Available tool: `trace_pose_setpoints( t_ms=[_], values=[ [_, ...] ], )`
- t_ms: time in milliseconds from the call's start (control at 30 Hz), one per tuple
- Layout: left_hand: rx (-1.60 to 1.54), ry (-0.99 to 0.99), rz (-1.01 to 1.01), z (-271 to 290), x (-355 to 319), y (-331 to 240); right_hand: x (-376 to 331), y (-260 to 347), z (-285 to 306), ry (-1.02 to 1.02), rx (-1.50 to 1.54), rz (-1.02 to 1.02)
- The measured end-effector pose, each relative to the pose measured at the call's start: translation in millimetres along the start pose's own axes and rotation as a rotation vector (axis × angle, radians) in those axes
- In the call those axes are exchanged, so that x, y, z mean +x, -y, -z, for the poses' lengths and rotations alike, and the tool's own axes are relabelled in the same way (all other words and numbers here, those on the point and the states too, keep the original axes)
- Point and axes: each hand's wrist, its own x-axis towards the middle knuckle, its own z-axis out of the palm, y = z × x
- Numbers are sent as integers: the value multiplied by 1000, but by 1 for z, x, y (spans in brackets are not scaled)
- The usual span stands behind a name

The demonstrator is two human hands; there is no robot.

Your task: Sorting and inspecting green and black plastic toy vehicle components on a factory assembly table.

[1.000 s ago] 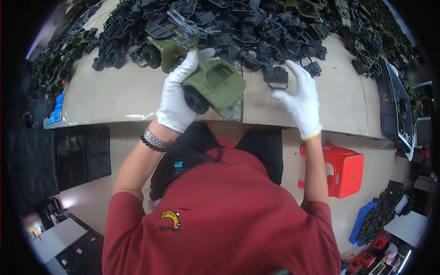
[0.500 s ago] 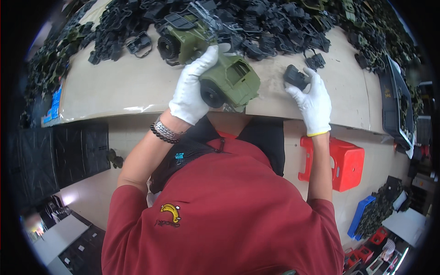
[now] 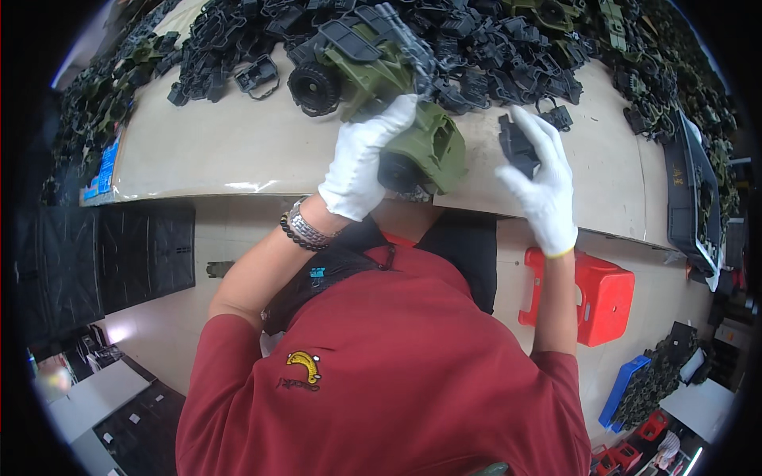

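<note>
CHANGE: green toy truck (image 3: pixel 413 147) has gone up from the table's near edge (image 3: pixel 238 190), black part (image 3: pixel 516 147) lifted beside it (fitting seems near) | LEFT: left hand (image 3: pixel 361 163) clamped over truck cab, wrist bent | RIGHT: right hand (image 3: pixel 544 178) closed on black part, fingers partly spread | Hands apart.

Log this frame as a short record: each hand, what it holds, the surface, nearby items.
left hand: white glove, grips green toy truck
right hand: white glove, holds small black part
surface: tan table
far edge: heap of black parts
floor: red stool
</note>
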Motion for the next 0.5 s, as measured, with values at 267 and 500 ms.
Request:
trace_pose_setpoints(
  t_ms=[267, 500],
  values=[
    [-11, -15, 22, -15, -9, -9, -4, 32, -34, -53, 193, 107],
    [70, 24, -77, -12, -13, -8, -6, 33, -35, 10, 140, 150]
  ],
)
